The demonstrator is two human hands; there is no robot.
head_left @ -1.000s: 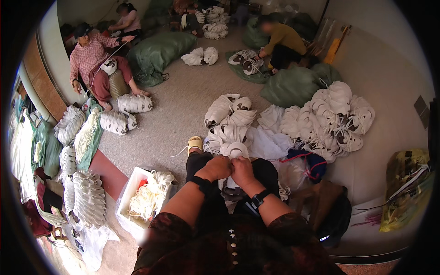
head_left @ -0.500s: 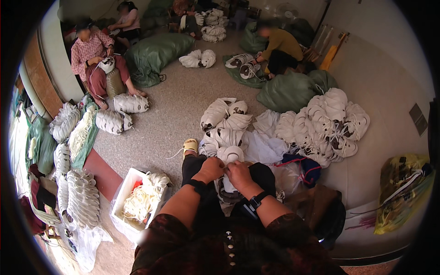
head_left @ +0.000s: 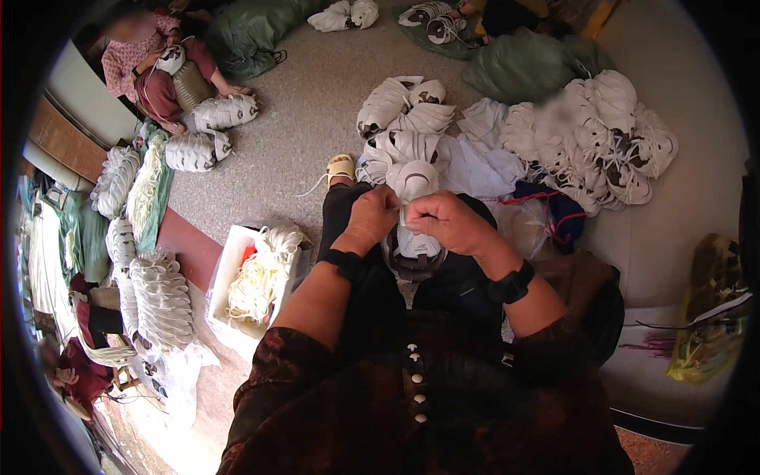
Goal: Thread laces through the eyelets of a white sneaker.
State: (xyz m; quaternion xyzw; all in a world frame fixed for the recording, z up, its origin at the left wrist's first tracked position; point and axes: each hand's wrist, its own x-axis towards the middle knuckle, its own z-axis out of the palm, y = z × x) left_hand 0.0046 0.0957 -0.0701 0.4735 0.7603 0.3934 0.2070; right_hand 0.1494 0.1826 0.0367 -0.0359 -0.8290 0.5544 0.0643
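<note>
Working remotely, I note the left hand (head_left: 370, 218) and right hand (head_left: 451, 226) close together, thumb and forefinger of each closed in a pinch; whether a lace lies between the tips is too small for me to tell. Directly under the fingers, between the wearer's thighs, sits a white shoe upper (head_left: 414, 247), rounded end pointing away, brown lining at the near end. Dark wristbands (head_left: 345, 266) circle both wrists. Just beyond the fingers: nested white uppers (head_left: 400, 146), with a white cloth (head_left: 491, 168) to their right. Beyond and left of the fingers, a yellow slipper (head_left: 341, 167) on one foot. Farther left, a white bin (head_left: 226, 277) heaped with cream laces (head_left: 260, 279); past it, a long nested row of uppers (head_left: 160, 297). Right of the fingers, a navy bag (head_left: 565, 218) with red trim; beyond it, a big pile of uppers (head_left: 590, 138) against a green sack (head_left: 518, 67). Well off, far left, I log a co-worker in a pink patterned shirt (head_left: 123, 65), seated, another upper at the knees.
</note>
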